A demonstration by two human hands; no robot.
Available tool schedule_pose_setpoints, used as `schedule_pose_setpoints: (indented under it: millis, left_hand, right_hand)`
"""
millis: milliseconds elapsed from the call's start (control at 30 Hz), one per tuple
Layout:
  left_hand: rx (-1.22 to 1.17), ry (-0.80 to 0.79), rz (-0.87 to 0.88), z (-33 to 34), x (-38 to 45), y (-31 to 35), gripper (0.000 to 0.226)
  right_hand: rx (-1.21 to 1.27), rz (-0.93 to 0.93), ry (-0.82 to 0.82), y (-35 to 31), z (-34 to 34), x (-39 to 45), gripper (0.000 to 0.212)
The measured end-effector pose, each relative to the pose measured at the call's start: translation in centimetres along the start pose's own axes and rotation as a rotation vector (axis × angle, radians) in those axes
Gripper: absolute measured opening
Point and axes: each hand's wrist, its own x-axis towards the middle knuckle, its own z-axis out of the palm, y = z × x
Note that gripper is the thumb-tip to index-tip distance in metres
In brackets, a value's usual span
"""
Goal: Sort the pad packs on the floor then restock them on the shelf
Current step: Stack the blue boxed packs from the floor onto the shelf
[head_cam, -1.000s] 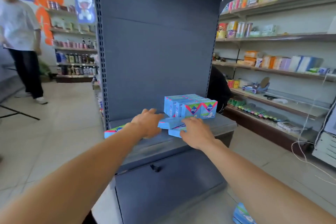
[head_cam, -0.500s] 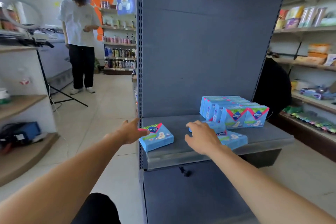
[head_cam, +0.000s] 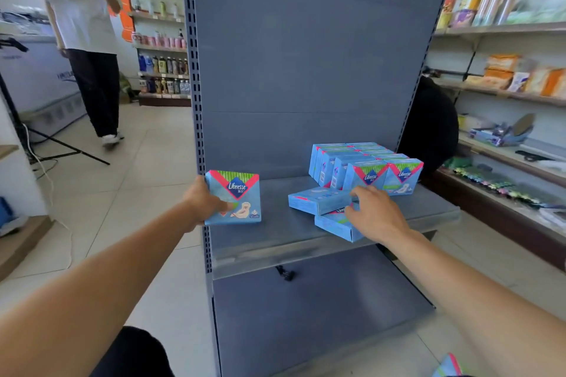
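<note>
Most Libresse packs already stand at 2 o'clock on the shelf. The left hand pinches one upright pack; the right hand, fingers spread, touches two flat packs. One pack on the floor is left.

We log single view only: head-worn wide-angle camera, looking forward and slightly down along both forearms. Faces grey shelf unit head-on, at arm's reach. Frame edges bowed by lens; floor and side aisles at margins.

A pad pack on the floor is cut off by the bottom edge. The right hand hides part of the lower flat pack.
</note>
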Motion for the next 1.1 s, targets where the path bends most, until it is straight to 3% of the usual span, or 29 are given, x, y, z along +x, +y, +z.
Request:
schedule_pose_setpoints:
  millis: [167,300,467,667,767,833,933,1100]
  left_hand:
    - [-0.029,-0.034,0.197,1.9,0.1,1.3,0.060]
    - [-0.084,-0.106,0.260,3.9,-0.2,2.1,0.058]
    - [-0.064,-0.162,0.267,4.8,-0.2,2.5,0.055]
    - [-0.086,-0.156,0.254,4.8,-0.5,2.3,0.054]
    - [-0.116,-0.149,0.252,4.6,-0.6,2.3,0.058]
    - [-0.123,-0.141,0.253,4.6,-0.7,2.5,0.060]
    - [-0.136,-0.151,0.266,4.7,-1.4,3.1,0.061]
    - [-0.153,-0.198,0.309,5.2,-3.0,5.0,0.061]
  right_hand:
    - [0.118,0.171,-0.001,3.0,0.4,1.0,0.044]
    - [0.281,0.361,-0.062,4.1,1.5,2.0,0.062]
    - [0.465,0.450,-0.150,3.8,1.9,2.3,0.045]
    - [1.075,0.617,-0.206,4.5,0.9,1.4,0.049]
    - [1.180,0.608,-0.169,5.4,-0.2,0.6,0.048]
    - [1.279,0.562,-0.153,5.6,-0.9,-0.1,0.037]
    - [1.435,0.443,-0.132,4.9,-2.4,-1.1,0.023]
    - [1.598,0.246,-0.123,2.0,-4.4,-2.2,0.022]
